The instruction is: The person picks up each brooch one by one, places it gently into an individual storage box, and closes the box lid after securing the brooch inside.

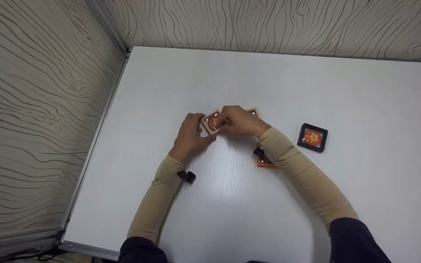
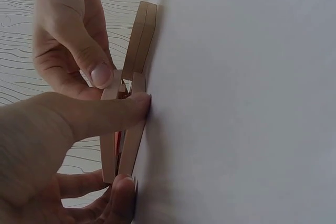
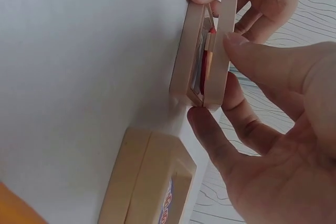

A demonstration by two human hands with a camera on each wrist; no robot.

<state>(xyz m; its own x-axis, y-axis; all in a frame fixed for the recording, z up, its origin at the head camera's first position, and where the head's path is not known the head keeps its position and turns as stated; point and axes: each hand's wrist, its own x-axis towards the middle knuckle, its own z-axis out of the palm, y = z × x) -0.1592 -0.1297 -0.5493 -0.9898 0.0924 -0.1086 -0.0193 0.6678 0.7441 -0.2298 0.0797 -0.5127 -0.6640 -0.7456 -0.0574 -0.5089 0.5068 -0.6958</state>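
A small pale pink square display frame (image 1: 205, 122) is held between both hands near the middle of the white table. Its two halves stand partly apart, like a clamshell, in both wrist views. Inside is a red round piece (image 3: 205, 66) against clear film. My left hand (image 1: 189, 136) grips the half nearer the table, thumb on one edge and fingers on another. With thumb and fingers, my right hand (image 1: 242, 122) pinches the upper half (image 3: 220, 51). Close by the right hand lies a tan frame (image 3: 128, 166), partly covered by that hand in the head view.
An orange frame (image 1: 266, 164) lies under the right forearm, mostly hidden. Farther right on the white table (image 1: 371, 146) is a black frame (image 1: 312, 137) with a red and yellow round piece. Wood-grain panels (image 1: 269, 25) rise at the back and left.
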